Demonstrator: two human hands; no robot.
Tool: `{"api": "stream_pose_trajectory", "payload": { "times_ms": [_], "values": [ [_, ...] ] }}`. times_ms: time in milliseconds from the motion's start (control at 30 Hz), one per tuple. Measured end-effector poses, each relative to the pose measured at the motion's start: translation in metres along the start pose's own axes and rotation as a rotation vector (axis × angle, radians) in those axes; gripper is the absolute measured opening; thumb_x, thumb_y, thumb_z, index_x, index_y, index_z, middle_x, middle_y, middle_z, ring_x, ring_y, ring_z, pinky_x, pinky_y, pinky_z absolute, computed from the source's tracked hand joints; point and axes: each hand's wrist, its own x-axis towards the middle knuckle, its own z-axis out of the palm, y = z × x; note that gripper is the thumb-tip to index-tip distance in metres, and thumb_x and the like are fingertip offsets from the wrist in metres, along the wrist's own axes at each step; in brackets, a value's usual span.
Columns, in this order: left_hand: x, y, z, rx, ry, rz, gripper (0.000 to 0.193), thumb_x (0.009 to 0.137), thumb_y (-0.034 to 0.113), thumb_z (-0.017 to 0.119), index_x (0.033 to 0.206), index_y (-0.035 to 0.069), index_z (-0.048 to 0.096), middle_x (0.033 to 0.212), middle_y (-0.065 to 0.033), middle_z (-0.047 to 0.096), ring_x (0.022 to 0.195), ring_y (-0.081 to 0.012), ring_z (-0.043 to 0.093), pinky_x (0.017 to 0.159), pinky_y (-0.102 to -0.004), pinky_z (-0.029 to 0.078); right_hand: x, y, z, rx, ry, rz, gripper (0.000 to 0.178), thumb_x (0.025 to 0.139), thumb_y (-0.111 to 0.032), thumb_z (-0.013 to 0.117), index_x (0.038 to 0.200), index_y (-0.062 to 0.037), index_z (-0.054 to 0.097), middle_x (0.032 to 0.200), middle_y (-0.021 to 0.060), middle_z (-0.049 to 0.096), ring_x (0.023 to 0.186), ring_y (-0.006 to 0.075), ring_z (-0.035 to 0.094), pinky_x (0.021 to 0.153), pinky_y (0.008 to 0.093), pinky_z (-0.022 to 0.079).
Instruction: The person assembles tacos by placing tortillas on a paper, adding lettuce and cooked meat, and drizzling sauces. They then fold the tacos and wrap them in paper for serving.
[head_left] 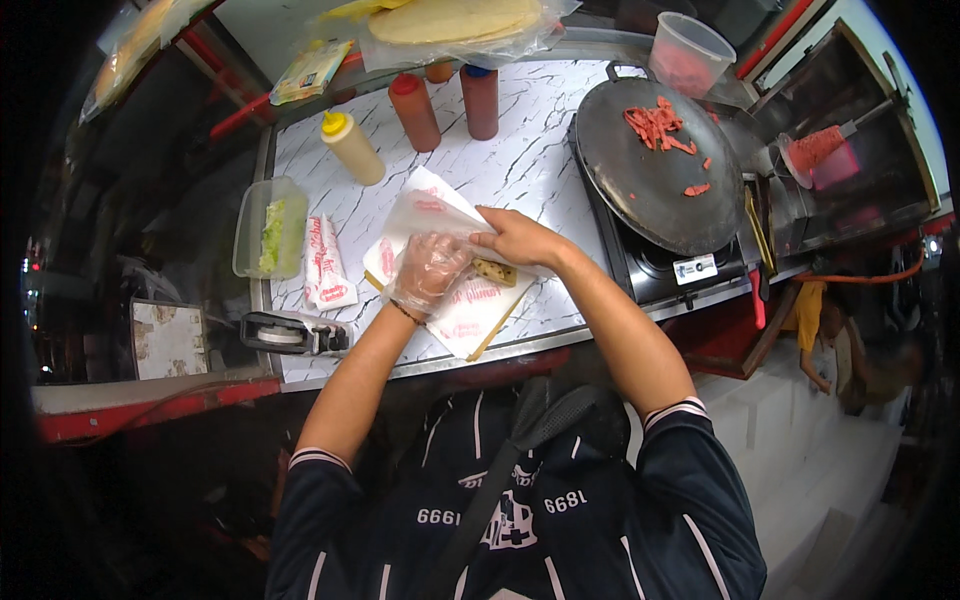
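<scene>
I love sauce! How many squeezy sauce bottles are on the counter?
3, maybe more hidden. A yellow-capped bottle lies tilted at the left, a red bottle stands beside it, and a dark red bottle is furthest right. Something orange peeks out behind them; I cannot tell what.

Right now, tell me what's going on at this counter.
A person is wrapping food at a marble-patterned counter. The left hand, in a clear plastic glove, presses on white printed wrapping paper, while the bare right hand holds the paper's folded edge. Red meat strips lie on the round griddle pan to the right.
</scene>
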Motion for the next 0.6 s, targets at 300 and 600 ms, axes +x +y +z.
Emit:
{"api": "stream_pose_trajectory", "payload": {
  "times_ms": [300,600],
  "values": [
    [-0.018,-0.016,0.011,-0.320,-0.189,0.047,0.021,0.077,0.018,0.080,0.094,0.011,0.070,0.110,-0.0091,0.070,0.104,-0.0318,0.066,0.093,-0.0481,0.051,-0.053,-0.023,0.030,-0.433,0.662,-0.302,0.037,0.085,-0.010,0.075,0.119,-0.0045,0.062,0.111,0.0188,0.065,0.104,0.0399,0.064,0.087,0.0459,0.052],
    [-0.030,-0.009,0.012,-0.302,-0.169,0.025,0.024,0.084,0.023,0.075,0.105,0.011,0.071,0.103,-0.0089,0.069,0.099,-0.0305,0.066,0.086,-0.0453,0.052,-0.104,0.008,0.112,-0.749,0.061,-0.685,0.030,0.077,-0.019,0.077,0.104,-0.0089,0.067,0.101,0.0033,0.061,0.090,0.0196,0.059,0.076,0.0338,0.047]
  ]
}}
